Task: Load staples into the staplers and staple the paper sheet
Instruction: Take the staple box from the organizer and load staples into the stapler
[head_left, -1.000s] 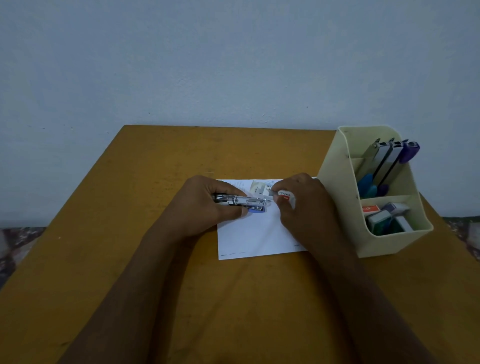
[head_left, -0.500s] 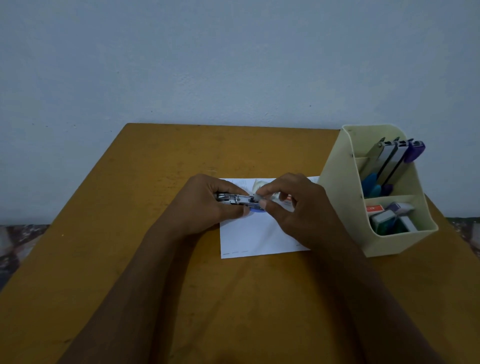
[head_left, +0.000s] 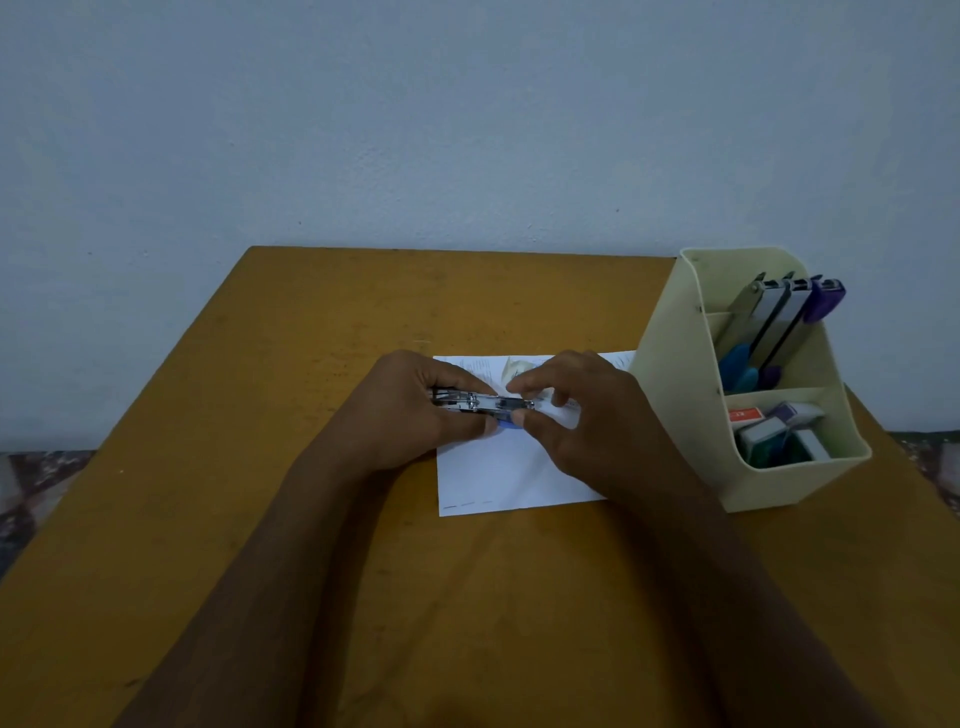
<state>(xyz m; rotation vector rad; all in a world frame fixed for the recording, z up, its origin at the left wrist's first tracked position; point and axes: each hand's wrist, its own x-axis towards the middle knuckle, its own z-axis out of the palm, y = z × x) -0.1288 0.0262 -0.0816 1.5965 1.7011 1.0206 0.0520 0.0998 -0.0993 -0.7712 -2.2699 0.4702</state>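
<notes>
Just past the middle of the wooden table (head_left: 291, 545), a small metal stapler (head_left: 485, 404) is held lengthwise above a white paper sheet (head_left: 498, 473) that lies flat on the tabletop. The left hand (head_left: 415, 410) grips the stapler's left half, fingers curled over its top and thumb pressed along its near side by a bit of blue base. The right hand (head_left: 592, 421) meets it from the other side, with thumb and forefinger bent in a narrow pinch at the stapler's right end. The other fingers of that hand are loosely curled above the sheet. Something pale shows under them, perhaps a small box, though the dim light and the fingers in front make it hard to tell.

Both hands cover the middle of the sheet, so only its near part, its far edge and its far right corner show. Faint print runs along the far edge.

To the right stands a cream desk organizer (head_left: 670, 415), just beside the sheet's far right corner. Its rear compartment holds several upright staplers (head_left: 769, 322), one with a purple top (head_left: 826, 301). Its front compartment holds small staple boxes (head_left: 779, 431), among them a red one (head_left: 745, 414). A plain pale wall (head_left: 467, 130) rises behind the table.
</notes>
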